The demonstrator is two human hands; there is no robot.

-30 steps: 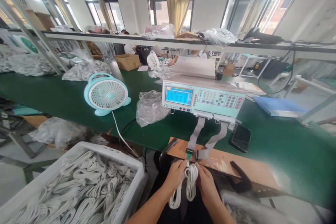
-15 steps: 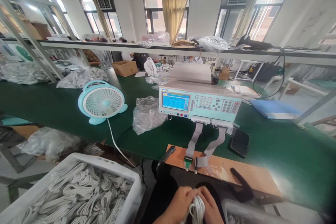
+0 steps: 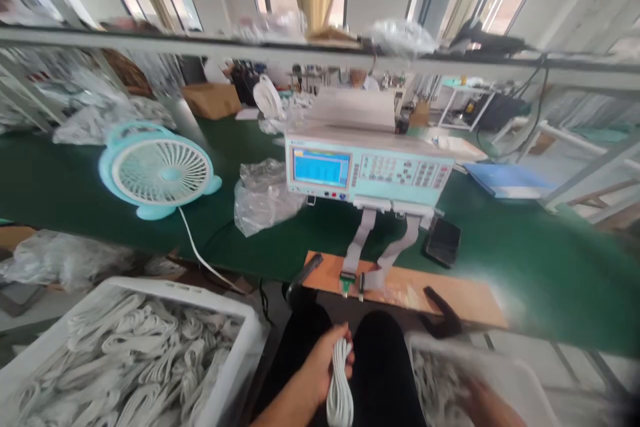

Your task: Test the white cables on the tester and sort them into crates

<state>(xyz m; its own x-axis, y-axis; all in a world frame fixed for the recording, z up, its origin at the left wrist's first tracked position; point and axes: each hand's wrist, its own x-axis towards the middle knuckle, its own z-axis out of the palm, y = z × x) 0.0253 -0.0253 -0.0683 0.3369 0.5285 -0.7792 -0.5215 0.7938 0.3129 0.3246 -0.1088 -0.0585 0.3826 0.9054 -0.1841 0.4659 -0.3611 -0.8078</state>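
White cable coil (image 3: 340, 390) in left hand (image 3: 325, 360), right hand (image 3: 487, 403) at right-hand bin (image 3: 523, 373)

Left: fingers (image 3: 349, 358) curled round the upper end of the coil, snug grip, no gap visible. Coil hangs over the lap, between the dark-trousered legs (image 3: 393, 367), long loops toward the bottom edge of view. It's below the front edge of the table (image 3: 550, 267), clear of it.

Right: motion-blurred, over the bin, near the pale cables (image 3: 433, 373) inside. Can't tell how far its fingers are spread, or whether they have hold of or touch anything.

Other side: big white crate (image 3: 200, 297) left of the legs, heaped with more coiled cables (image 3: 150, 360).

On the green table: tester (image 3: 400, 177) with blue screen (image 3: 321, 168) lit. Two grey ribbon cables (image 3: 360, 240) run from its front down to an orange-brown board (image 3: 465, 297) at the near edge. Left ribbon ends in a green connector (image 3: 345, 285), right one in a dark connector (image 3: 362, 285). Dark phone (image 3: 443, 241) lies just right of the ribbons. Clear plastic bag (image 3: 267, 197) sits left of the tester, light-blue fan (image 3: 160, 170) further left, blue folder (image 3: 505, 180) off to the right.
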